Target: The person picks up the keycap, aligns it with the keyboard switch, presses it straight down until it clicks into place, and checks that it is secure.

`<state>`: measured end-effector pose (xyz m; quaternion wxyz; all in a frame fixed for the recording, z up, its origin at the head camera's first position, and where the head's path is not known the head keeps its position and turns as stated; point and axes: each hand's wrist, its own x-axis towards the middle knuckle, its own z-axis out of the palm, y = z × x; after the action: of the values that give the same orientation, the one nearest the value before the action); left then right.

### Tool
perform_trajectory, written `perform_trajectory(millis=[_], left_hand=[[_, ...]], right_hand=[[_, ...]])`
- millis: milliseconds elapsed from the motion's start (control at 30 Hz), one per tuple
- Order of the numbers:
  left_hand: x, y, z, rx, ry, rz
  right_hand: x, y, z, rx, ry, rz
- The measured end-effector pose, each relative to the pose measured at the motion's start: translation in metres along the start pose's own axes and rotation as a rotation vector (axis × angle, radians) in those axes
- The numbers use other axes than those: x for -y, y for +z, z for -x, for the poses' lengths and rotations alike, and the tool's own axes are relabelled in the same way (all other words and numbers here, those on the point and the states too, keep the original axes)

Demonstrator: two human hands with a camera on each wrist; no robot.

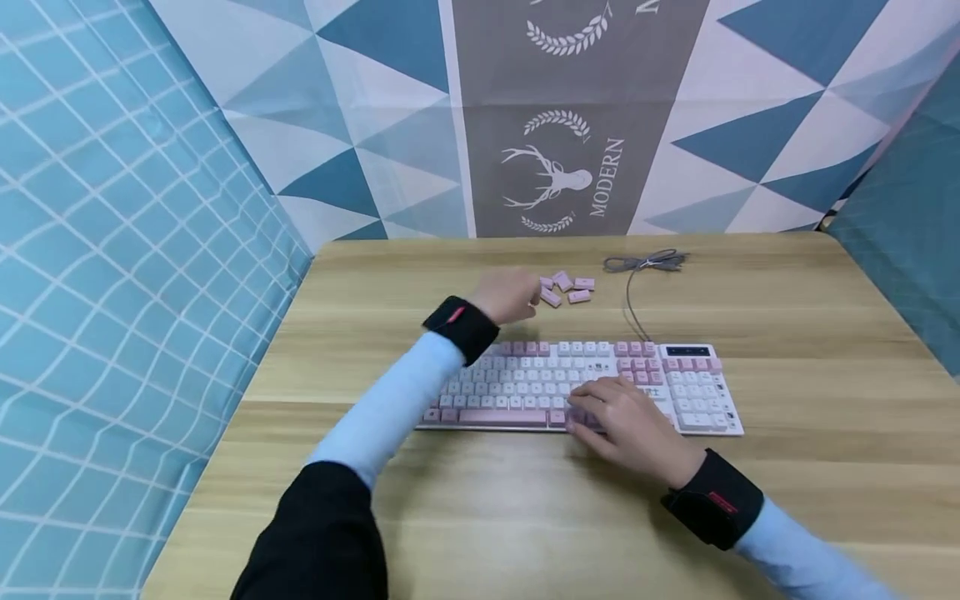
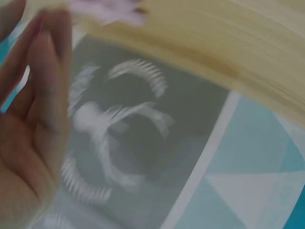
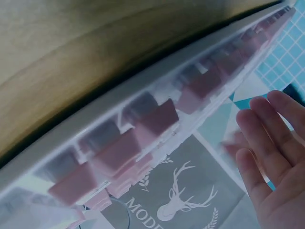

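A white keyboard (image 1: 517, 389) with white and pink keys lies across the table. Behind it, my left hand (image 1: 510, 293) hangs with bent fingers just left of a small group of loose pink keycaps (image 1: 579, 297). Blur in the left wrist view hides whether anything is between its fingertips (image 2: 45, 43). My right hand (image 1: 630, 421) is over the keyboard's right part, covering some keys near the front edge. Its fingers (image 3: 267, 143) look loose and slightly bent in the right wrist view, with nothing visible in them. Gaps show between the pink keys (image 3: 159, 117) there.
A grey cable (image 1: 637, 308) runs from the keyboard's back edge to a tied bundle (image 1: 647, 262) near the table's far edge. The wooden table (image 1: 817, 333) ends at a patterned cloth (image 1: 390, 125) behind and a blue checked cloth (image 1: 150, 275) at left.
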<state>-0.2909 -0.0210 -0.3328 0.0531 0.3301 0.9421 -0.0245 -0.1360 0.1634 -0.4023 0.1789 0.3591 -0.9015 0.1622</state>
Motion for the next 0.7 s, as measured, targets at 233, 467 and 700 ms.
perform_trajectory(millis=[233,467,700], left_hand=[[-0.010,0.046,-0.063,-0.017,-0.028,-0.215],[-0.015,0.049,-0.079,-0.054,-0.081,-0.318],[-0.014,0.053,-0.077,-0.068,-0.036,-0.314]], right_hand=[[0.000,0.004,0.010,0.030,0.027,0.009],[-0.005,-0.004,0.009,0.056,0.066,0.022],[-0.013,-0.009,0.021,0.011,0.108,0.058]])
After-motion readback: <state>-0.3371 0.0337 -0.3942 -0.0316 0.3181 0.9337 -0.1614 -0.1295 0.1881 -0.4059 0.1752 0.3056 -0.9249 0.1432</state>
